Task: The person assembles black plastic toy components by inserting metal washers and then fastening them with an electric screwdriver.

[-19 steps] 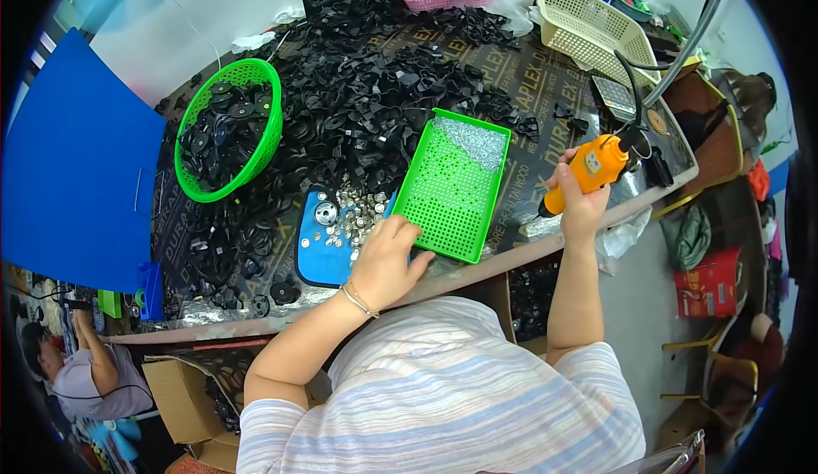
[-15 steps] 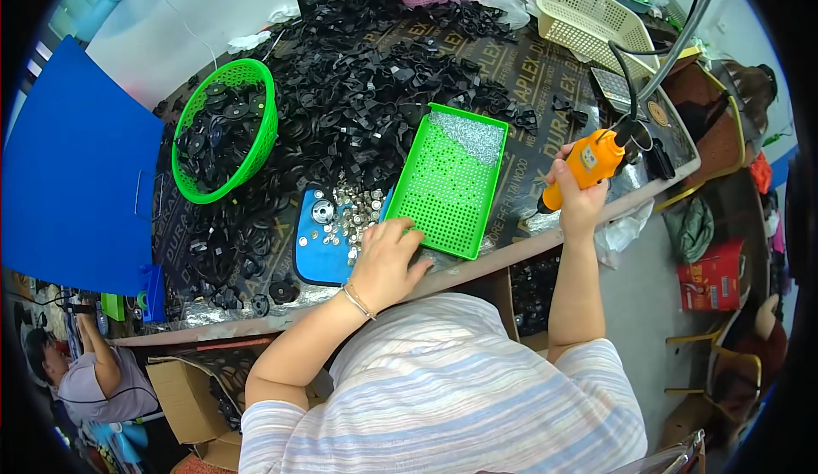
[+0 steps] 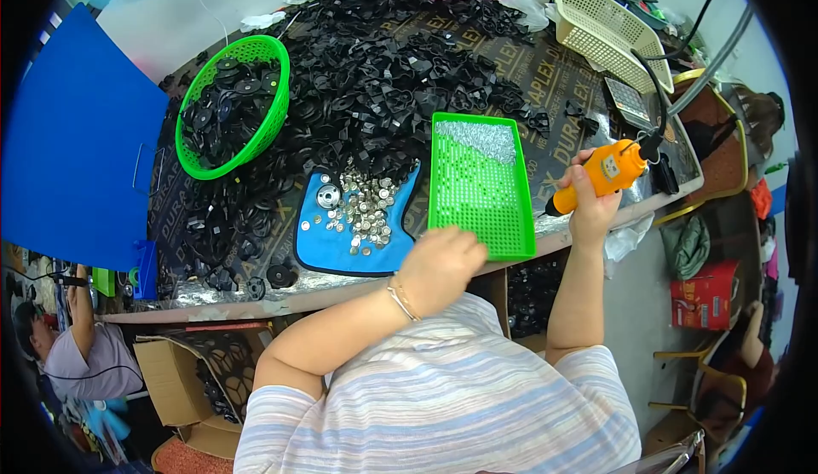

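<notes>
The right hand [image 3: 594,204] grips an orange driver [image 3: 609,170], fingers wrapped round its body, the dark tip angled down and to the left, well apart from the left hand. The left hand [image 3: 444,263] has its fingers bent at the near left corner of a green tray [image 3: 492,212]; whether it pinches anything cannot be told, since its back hides the fingertips.

The tray lies on the tabletop [image 3: 558,152], between the two hands and mostly beyond the left one. Small silver pieces [image 3: 479,141] are massed at its end farthest from that hand.

Left of the left hand, just beside it, is a blue mat [image 3: 336,248] with many small metal discs [image 3: 365,212] and one larger ring [image 3: 328,195]. Beyond the mat spreads a heap of black parts [image 3: 375,74]; farther left of the hand, a green basket [image 3: 279,120] holds round black pieces [image 3: 226,109].

Beyond the right hand are a cream basket [image 3: 596,50] and, nearer, a calculator [image 3: 629,103].
</notes>
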